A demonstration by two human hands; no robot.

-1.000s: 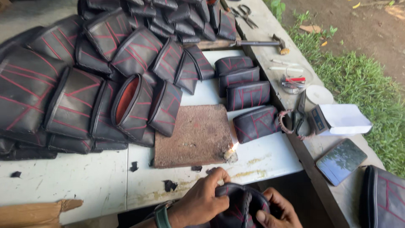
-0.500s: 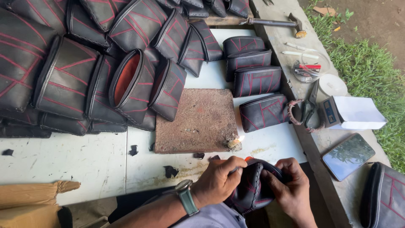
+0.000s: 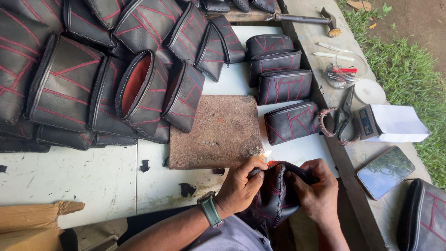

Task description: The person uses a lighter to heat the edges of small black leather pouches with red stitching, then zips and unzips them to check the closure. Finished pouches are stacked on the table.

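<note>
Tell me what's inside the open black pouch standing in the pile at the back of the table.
The open pouch shows an orange-red lining and nothing else in the part visible. Its far end and bottom are hidden by its own black wall, so anything lying deeper cannot be seen.

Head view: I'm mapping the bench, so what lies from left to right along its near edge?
Brown paper roll → left hand → black pouch → right hand → dark phone → another pouch.

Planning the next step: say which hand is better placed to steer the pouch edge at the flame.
Probably left: the left hand pinches the pouch beside the flame; the right hand grips its far side.
</note>
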